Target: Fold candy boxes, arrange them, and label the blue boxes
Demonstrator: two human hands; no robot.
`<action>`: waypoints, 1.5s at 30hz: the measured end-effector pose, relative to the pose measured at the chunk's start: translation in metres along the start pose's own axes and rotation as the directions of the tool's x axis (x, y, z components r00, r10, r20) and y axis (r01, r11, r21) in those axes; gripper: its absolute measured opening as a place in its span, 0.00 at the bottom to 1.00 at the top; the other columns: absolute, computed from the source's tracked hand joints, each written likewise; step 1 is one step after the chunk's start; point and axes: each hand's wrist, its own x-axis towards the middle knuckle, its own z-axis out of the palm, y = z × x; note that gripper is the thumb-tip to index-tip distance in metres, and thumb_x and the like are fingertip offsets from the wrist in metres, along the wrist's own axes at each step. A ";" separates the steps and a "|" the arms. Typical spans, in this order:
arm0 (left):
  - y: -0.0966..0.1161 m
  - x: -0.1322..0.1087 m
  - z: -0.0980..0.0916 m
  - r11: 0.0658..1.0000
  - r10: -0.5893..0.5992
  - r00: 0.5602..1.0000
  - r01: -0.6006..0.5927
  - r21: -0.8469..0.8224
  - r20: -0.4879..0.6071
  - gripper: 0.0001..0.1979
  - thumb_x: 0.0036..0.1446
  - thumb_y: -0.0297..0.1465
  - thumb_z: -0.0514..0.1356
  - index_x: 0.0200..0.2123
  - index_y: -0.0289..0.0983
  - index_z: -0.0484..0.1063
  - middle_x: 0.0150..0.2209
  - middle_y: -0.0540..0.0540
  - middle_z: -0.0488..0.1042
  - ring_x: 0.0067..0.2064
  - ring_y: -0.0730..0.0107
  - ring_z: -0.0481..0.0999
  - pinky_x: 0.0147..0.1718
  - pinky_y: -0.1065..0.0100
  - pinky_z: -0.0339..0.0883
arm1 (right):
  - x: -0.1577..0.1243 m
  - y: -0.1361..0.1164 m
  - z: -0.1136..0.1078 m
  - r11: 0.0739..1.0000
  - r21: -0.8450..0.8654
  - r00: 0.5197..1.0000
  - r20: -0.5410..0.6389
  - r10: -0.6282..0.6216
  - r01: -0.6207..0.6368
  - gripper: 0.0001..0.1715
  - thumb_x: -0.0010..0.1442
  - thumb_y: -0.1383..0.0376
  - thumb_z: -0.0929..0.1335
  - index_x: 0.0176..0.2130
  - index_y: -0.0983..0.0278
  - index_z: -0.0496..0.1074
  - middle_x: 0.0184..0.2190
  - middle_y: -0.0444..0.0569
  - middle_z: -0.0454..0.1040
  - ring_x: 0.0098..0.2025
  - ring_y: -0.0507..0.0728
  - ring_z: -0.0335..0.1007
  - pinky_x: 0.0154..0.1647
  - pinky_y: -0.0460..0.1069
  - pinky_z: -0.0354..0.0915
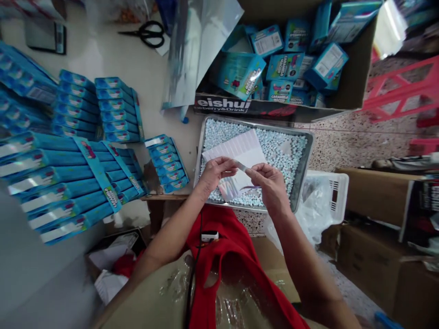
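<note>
Between my two hands a small clear strip [242, 167] is stretched over the tray. My left hand [219, 171] pinches its left end, and my right hand [266, 179] pinches the right end. A thin purple object [251, 187] shows beside my right fingers; what it is I cannot make out. Beneath the hands a white sheet with rows of strips [240, 148] lies on small pale blue and white pieces [295, 148] that fill the metal tray [310, 155]. Part of a shiny sheet [228, 188] sticks out below my left hand.
Stacked blue boxes [68, 178] cover the table's left side, with a smaller stack [168, 163] near the tray. Black scissors [151, 34] lie at the back. Behind the tray stands a carton [219, 104] of blue boxes. A white basket [341, 196] and plastic bag sit to the right.
</note>
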 end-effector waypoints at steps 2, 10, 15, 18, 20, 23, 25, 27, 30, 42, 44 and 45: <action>0.001 -0.011 -0.005 0.999 0.037 0.994 -0.040 -0.032 -0.100 0.29 0.34 0.49 0.80 0.32 0.37 0.74 0.32 0.49 0.80 0.31 0.72 0.78 0.41 0.64 0.76 | -0.001 0.004 0.009 1.000 0.007 1.000 -0.009 0.016 -0.016 0.25 0.43 0.48 0.82 0.26 0.61 0.74 0.18 0.37 0.61 0.20 0.47 0.48 0.20 0.46 0.46; 0.016 -0.087 -0.086 0.832 0.522 0.658 -0.254 0.492 -0.543 0.11 0.59 0.41 0.67 0.32 0.40 0.76 0.32 0.49 0.77 0.36 0.68 0.76 0.42 0.66 0.71 | 0.012 0.043 0.129 0.974 -0.227 0.995 0.099 -0.001 0.023 0.25 0.49 0.43 0.77 0.29 0.62 0.76 0.19 0.41 0.70 0.21 0.51 0.60 0.22 0.47 0.57; 0.023 -0.090 -0.150 0.708 0.692 0.348 -0.155 0.689 -0.633 0.09 0.66 0.38 0.62 0.34 0.40 0.73 0.40 0.46 0.74 0.45 0.64 0.75 0.50 0.65 0.70 | 0.033 0.052 0.215 0.806 -0.526 0.961 0.199 -0.194 0.272 0.18 0.60 0.49 0.71 0.31 0.61 0.78 0.21 0.42 0.72 0.25 0.54 0.66 0.29 0.48 0.56; 0.026 -0.074 -0.170 0.733 0.675 0.303 -0.172 0.658 -0.673 0.09 0.67 0.38 0.61 0.36 0.40 0.72 0.39 0.46 0.73 0.44 0.64 0.74 0.50 0.65 0.69 | 0.044 0.049 0.241 0.693 -0.651 0.951 0.220 -0.220 0.311 0.17 0.63 0.51 0.70 0.35 0.61 0.79 0.24 0.44 0.75 0.28 0.56 0.69 0.33 0.49 0.57; 0.029 -0.063 -0.177 0.762 0.646 0.303 -0.211 0.612 -0.701 0.10 0.68 0.39 0.60 0.37 0.40 0.71 0.39 0.45 0.74 0.44 0.64 0.75 0.50 0.65 0.69 | 0.050 0.045 0.250 0.639 -0.696 0.945 0.232 -0.230 0.326 0.17 0.65 0.51 0.69 0.36 0.61 0.79 0.27 0.46 0.77 0.30 0.57 0.70 0.34 0.49 0.58; 0.034 -0.054 -0.183 0.799 0.601 0.334 -0.250 0.546 -0.726 0.10 0.69 0.39 0.59 0.37 0.40 0.70 0.41 0.45 0.76 0.45 0.64 0.75 0.48 0.66 0.69 | 0.057 0.042 0.258 0.584 -0.734 0.937 0.247 -0.245 0.347 0.17 0.66 0.52 0.68 0.36 0.61 0.80 0.30 0.48 0.79 0.32 0.58 0.71 0.37 0.50 0.59; 0.035 -0.053 -0.184 0.813 0.583 0.355 -0.250 0.526 -0.731 0.10 0.69 0.40 0.59 0.38 0.40 0.70 0.41 0.45 0.77 0.44 0.65 0.76 0.47 0.67 0.70 | 0.059 0.041 0.260 0.565 -0.750 0.938 0.249 -0.242 0.345 0.17 0.66 0.53 0.68 0.36 0.61 0.80 0.31 0.49 0.80 0.33 0.59 0.72 0.38 0.51 0.60; 0.036 -0.053 -0.185 0.821 0.571 0.362 -0.234 0.521 -0.737 0.11 0.69 0.40 0.59 0.37 0.40 0.70 0.40 0.45 0.77 0.43 0.66 0.76 0.46 0.68 0.70 | 0.061 0.041 0.262 0.554 -0.761 0.940 0.247 -0.235 0.338 0.17 0.66 0.53 0.68 0.37 0.61 0.80 0.32 0.50 0.81 0.33 0.60 0.73 0.39 0.51 0.61; 0.035 -0.054 -0.186 0.825 0.565 0.350 -0.228 0.517 -0.747 0.11 0.68 0.41 0.59 0.37 0.40 0.70 0.40 0.46 0.77 0.44 0.66 0.77 0.46 0.68 0.71 | 0.063 0.042 0.263 0.540 -0.772 0.942 0.250 -0.226 0.334 0.17 0.65 0.53 0.68 0.37 0.61 0.80 0.31 0.50 0.81 0.32 0.60 0.73 0.38 0.51 0.62; 0.027 -0.025 -0.199 0.955 0.275 0.562 -0.254 0.154 -0.780 0.12 0.63 0.42 0.59 0.38 0.40 0.68 0.36 0.49 0.77 0.38 0.68 0.77 0.39 0.68 0.71 | 0.074 0.052 0.266 0.542 -0.797 0.954 0.136 -0.269 0.266 0.20 0.57 0.52 0.73 0.44 0.61 0.72 0.32 0.50 0.79 0.36 0.64 0.76 0.38 0.53 0.65; 0.030 -0.025 -0.201 0.976 0.203 0.542 -0.178 0.125 -0.816 0.11 0.60 0.40 0.61 0.39 0.40 0.66 0.35 0.49 0.76 0.37 0.68 0.77 0.37 0.68 0.70 | 0.072 0.050 0.265 0.608 -0.751 0.958 0.116 -0.262 0.257 0.22 0.57 0.52 0.74 0.45 0.60 0.69 0.28 0.46 0.77 0.32 0.62 0.75 0.35 0.52 0.64; 0.031 -0.028 -0.201 0.978 0.201 0.502 -0.147 0.146 -0.841 0.12 0.58 0.39 0.63 0.39 0.40 0.65 0.35 0.49 0.75 0.37 0.69 0.76 0.37 0.67 0.70 | 0.070 0.049 0.264 0.647 -0.715 0.959 0.125 -0.255 0.266 0.21 0.58 0.51 0.73 0.44 0.60 0.69 0.26 0.44 0.75 0.30 0.61 0.74 0.34 0.51 0.64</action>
